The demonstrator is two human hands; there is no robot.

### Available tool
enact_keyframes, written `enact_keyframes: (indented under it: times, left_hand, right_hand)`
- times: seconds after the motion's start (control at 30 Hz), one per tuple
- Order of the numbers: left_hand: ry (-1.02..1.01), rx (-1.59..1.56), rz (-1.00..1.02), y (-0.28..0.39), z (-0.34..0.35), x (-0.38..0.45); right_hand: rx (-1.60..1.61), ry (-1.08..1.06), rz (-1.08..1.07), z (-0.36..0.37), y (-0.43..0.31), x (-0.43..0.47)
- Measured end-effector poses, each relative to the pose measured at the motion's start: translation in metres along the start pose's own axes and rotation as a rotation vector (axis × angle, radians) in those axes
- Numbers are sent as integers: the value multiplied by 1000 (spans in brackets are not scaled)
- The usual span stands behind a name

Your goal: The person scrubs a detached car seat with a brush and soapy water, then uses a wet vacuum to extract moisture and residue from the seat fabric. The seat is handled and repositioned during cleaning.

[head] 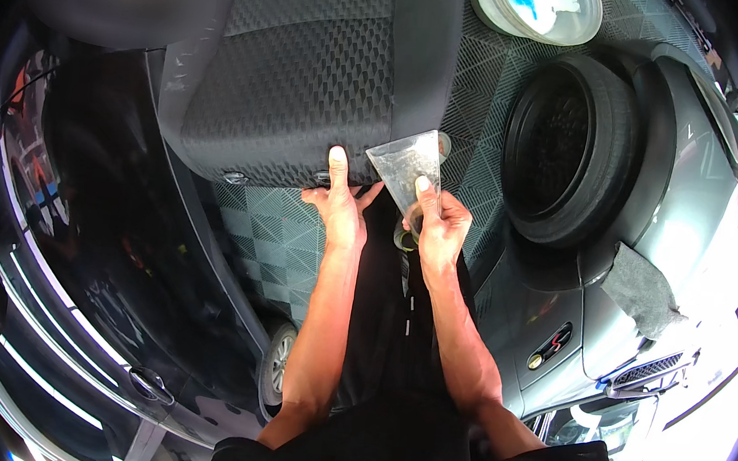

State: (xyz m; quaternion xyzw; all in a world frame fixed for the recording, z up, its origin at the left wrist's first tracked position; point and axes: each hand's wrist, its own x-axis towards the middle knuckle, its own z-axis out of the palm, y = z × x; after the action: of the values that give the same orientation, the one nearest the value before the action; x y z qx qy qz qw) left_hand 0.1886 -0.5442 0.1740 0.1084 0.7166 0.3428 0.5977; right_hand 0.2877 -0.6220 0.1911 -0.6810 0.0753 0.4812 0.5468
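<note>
A dark patterned fabric car seat [302, 86] lies in front of me, its near edge facing me. My left hand [342, 205] grips that near edge, thumb on top of the fabric and fingers below it. Light marks show on the seat's left side. My right hand [439, 223] holds a clear, flat, wedge-shaped plastic scraper [408, 161] by its narrow end, thumb on its face. The scraper's wide edge points away from me, by the seat's near right corner; whether it touches the fabric I cannot tell.
A black car door panel [110, 175] stands on the left. To the right are a grey car's fender [676, 185] with a grey cloth [643, 291] on it and a dark wheel tyre [613, 146]. A bucket [585, 15] stands on the patterned floor tiles [269, 241] at the top right.
</note>
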Motion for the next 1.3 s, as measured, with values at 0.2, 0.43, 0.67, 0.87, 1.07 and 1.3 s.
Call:
enact_keyframes:
  times: [0.2, 0.43, 0.67, 0.87, 1.07, 1.3]
  left_hand:
    - [26, 8, 29, -9, 3, 2]
    - [37, 46, 23, -19, -2, 9]
    - [-5, 55, 22, -18, 0, 6]
    - [31, 70, 25, -18, 0, 7]
    - [-64, 67, -45, -10, 2, 0]
    - [-70, 60, -54, -13, -1, 3]
  right_hand:
    - [4, -55, -12, -9, 7, 3]
    - [39, -37, 23, -8, 5, 3]
    - [3, 9, 58, -8, 4, 6]
    - [-51, 26, 35, -2, -4, 5]
    - [-68, 48, 10, -2, -1, 7]
    - [-103, 51, 14, 1, -11, 6]
